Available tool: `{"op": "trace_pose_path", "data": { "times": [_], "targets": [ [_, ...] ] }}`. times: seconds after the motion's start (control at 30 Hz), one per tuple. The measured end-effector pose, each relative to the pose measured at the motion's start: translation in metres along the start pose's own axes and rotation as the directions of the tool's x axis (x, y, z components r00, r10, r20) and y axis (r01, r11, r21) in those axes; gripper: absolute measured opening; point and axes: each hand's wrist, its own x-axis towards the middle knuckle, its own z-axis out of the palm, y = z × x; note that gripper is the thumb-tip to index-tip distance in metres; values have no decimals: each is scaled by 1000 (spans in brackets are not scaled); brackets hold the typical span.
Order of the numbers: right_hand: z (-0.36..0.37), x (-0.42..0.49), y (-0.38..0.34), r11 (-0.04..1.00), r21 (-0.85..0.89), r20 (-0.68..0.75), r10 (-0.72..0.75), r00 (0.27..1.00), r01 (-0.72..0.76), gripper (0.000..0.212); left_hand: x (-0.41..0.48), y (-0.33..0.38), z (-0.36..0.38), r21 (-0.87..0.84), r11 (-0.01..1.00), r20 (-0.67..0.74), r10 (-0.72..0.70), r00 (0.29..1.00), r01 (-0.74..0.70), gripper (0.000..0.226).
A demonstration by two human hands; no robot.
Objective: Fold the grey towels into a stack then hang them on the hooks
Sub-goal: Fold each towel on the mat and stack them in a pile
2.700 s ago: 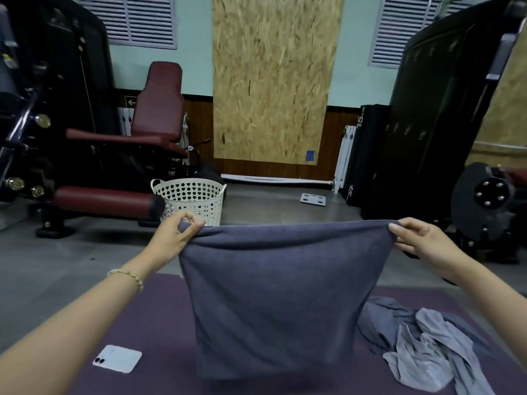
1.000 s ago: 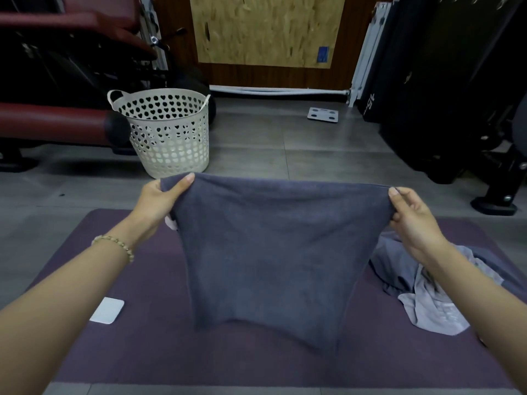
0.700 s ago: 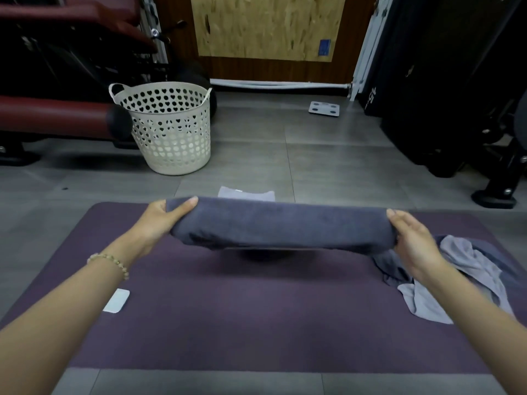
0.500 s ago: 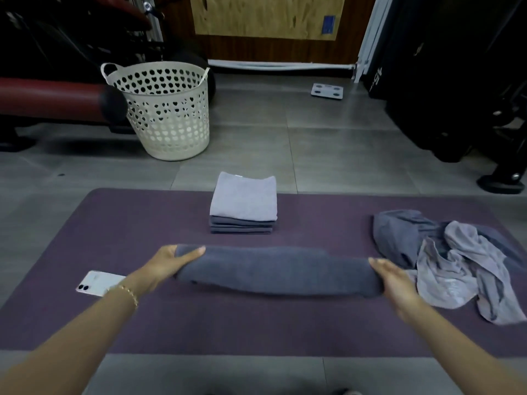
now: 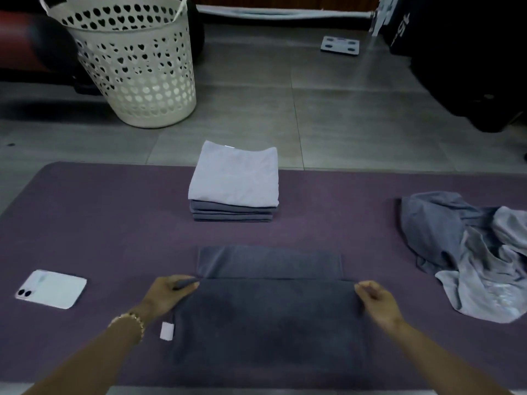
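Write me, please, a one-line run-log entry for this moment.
step: folding | dark grey towel: flat on mat | left hand: pinches its left corner | right hand: grips its right corner | folded stack: beyond it

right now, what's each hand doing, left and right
Left hand: pinching the left corner of the dark grey towel.
Right hand: gripping the same towel's right corner.
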Motion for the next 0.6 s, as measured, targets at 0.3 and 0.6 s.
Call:
{"op": "trace_pose_path", "data": {
  "times": [0.3,0.6],
  "targets": [
    [50,104,11,995,-86,-74,43,996,-49,30,102,-11,26,3,1000,-171,-19,985,19,22],
    [46,130,31,991,-122,-94,-65,993,53,20,122,-4,29,-161,985,-261,21,965,-65,15]
  ]
}}
